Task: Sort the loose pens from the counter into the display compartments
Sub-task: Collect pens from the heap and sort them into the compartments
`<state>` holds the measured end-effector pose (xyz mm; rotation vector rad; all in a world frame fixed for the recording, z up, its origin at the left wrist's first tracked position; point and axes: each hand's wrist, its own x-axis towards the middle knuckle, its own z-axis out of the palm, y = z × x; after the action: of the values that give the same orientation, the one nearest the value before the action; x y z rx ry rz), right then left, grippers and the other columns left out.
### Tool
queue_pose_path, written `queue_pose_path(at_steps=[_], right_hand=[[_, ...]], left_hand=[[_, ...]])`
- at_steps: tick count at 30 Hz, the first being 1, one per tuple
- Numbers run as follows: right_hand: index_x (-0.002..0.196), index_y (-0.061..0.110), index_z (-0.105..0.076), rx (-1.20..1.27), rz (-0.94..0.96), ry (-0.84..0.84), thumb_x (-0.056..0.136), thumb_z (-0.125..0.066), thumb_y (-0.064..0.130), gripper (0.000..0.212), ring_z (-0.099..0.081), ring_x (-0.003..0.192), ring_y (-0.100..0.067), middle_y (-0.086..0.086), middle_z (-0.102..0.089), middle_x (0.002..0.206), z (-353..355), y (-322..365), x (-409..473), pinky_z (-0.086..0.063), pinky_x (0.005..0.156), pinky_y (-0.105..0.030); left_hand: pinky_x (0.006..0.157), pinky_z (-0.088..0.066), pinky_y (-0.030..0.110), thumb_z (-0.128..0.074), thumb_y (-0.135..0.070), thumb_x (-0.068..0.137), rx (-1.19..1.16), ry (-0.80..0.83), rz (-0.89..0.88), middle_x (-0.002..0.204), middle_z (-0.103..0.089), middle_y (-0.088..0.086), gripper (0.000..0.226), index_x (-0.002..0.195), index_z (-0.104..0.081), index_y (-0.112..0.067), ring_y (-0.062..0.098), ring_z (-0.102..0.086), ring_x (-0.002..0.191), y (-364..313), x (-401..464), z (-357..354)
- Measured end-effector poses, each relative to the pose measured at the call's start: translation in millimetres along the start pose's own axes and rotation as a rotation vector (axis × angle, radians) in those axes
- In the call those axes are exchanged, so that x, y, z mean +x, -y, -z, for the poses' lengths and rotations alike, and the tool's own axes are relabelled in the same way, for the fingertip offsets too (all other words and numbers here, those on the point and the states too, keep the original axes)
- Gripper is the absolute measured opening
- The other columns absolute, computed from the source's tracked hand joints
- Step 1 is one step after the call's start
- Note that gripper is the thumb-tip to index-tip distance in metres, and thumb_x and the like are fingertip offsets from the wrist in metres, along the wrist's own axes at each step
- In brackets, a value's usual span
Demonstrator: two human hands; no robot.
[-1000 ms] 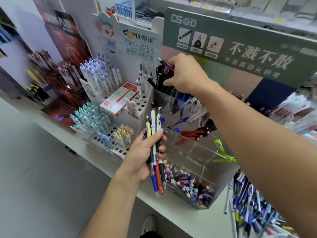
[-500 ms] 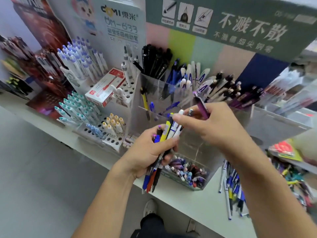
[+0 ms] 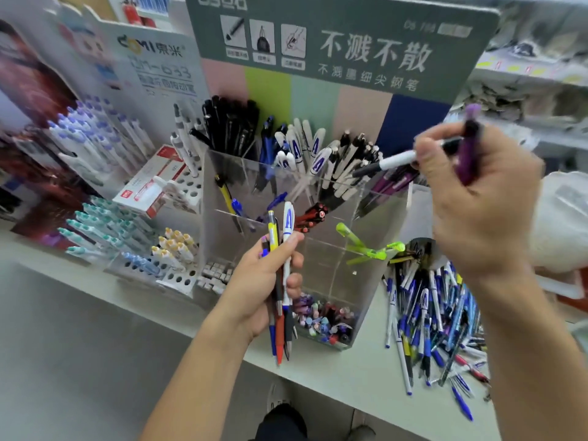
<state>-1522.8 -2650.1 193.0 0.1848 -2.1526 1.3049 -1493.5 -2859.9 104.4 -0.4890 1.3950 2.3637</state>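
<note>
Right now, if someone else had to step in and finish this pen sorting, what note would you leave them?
Left hand: grips a bundle of mixed pens in front of the clear display box.
Right hand: holds a purple pen and a white pen with a black tip, raised above the back right compartment.
Done: the back compartments hold black, blue, white and purple pens; red and green ones sit lower down.
Left: place both handfuls, then sort the big loose pile on the counter, right of the box.
</note>
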Motion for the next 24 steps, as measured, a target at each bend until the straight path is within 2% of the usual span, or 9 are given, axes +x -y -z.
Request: queue_pose_path(at_steps=[1,3,6,11,13,16,21,23,24], right_hand=[[0.092,0.021,-0.067,-0.106,0.041,0.013,0.099,-0.064,0.029,0.011,-0.045,0.055,-0.008,0.01,-0.055,0.064,-7,-3,7,-0.038,0.055,-0.027],[0.088,0.014,-0.065,-0.245,0.04,0.111,0.098,-0.063,0.031,0.02,-0.053,0.064,-0.019,0.001,-0.06,0.07,-24,-14,21,-0.043,0.062,-0.038],[0.082,0.014,-0.055,-0.441,-0.026,0.298,0.097,-0.065,0.035,0.028,-0.048,0.074,-0.024,0.002,-0.051,0.073,-44,-28,33,-0.032,0.065,-0.036],[0.072,0.019,-0.053,-0.362,-0.097,0.155,0.079,-0.083,0.035,0.035,-0.045,0.066,-0.02,0.004,-0.053,0.07,-62,-22,39,-0.032,0.062,-0.031],[0.064,0.019,-0.051,-0.421,-0.133,0.219,0.077,-0.085,0.04,0.042,-0.045,0.062,-0.022,0.0,-0.052,0.068,-65,-19,44,-0.035,0.059,-0.032],[0.058,0.017,-0.036,-0.504,-0.269,0.339,0.073,-0.089,0.037,0.058,-0.036,0.05,-0.021,-0.001,-0.041,0.058,-64,-14,56,-0.026,0.048,-0.031],[0.065,0.014,-0.045,-0.669,-0.264,0.47,0.075,-0.088,0.028,0.046,-0.057,0.074,-0.033,-0.003,-0.047,0.069,-73,-15,72,-0.037,0.063,-0.033],[0.067,0.014,-0.047,-0.669,-0.234,0.485,0.076,-0.088,0.034,0.046,-0.054,0.069,-0.029,-0.002,-0.049,0.069,-70,-9,67,-0.037,0.064,-0.033],[0.07,0.013,-0.049,-0.641,-0.19,0.427,0.077,-0.086,0.039,0.046,-0.052,0.067,-0.026,-0.001,-0.05,0.069,-64,-6,60,-0.036,0.064,-0.033]], left_hand=[[0.041,-0.035,0.019,-0.072,-0.032,0.077,-0.003,0.013,-0.004,0.067,-0.054,0.001,0.038,0.11,-0.063,-0.013,0.011,-0.041,0.045,-1,0,-2],[0.04,-0.033,0.02,-0.068,-0.029,0.087,-0.007,0.031,-0.007,0.067,-0.055,0.001,0.032,0.113,-0.062,-0.012,0.011,-0.04,0.045,-2,-1,-8],[0.04,-0.032,0.02,-0.056,-0.02,0.101,-0.025,0.061,0.007,0.068,-0.056,0.003,0.015,0.114,-0.058,-0.013,0.012,-0.039,0.045,-2,-4,-15],[0.043,-0.036,0.02,-0.059,-0.021,0.097,0.023,0.153,-0.031,0.073,-0.058,0.004,0.015,0.112,-0.056,-0.018,0.013,-0.042,0.048,3,-9,-15],[0.045,-0.037,0.021,-0.064,-0.024,0.09,0.044,0.167,-0.041,0.075,-0.061,0.004,0.023,0.111,-0.058,-0.017,0.013,-0.044,0.049,5,-10,-14],[0.046,-0.038,0.022,-0.068,-0.028,0.084,0.045,0.155,-0.04,0.077,-0.063,0.005,0.03,0.11,-0.062,-0.015,0.014,-0.046,0.05,7,-9,-14],[0.046,-0.041,0.021,-0.067,-0.033,0.084,0.01,0.136,-0.021,0.079,-0.064,0.005,0.032,0.111,-0.068,-0.016,0.013,-0.048,0.052,8,-8,-13],[0.046,-0.041,0.021,-0.066,-0.034,0.085,0.007,0.137,-0.04,0.08,-0.065,0.005,0.031,0.111,-0.069,-0.016,0.013,-0.048,0.053,6,-8,-15],[0.046,-0.042,0.021,-0.066,-0.034,0.085,0.01,0.132,-0.055,0.08,-0.065,0.005,0.031,0.111,-0.068,-0.017,0.013,-0.049,0.053,5,-8,-16]])
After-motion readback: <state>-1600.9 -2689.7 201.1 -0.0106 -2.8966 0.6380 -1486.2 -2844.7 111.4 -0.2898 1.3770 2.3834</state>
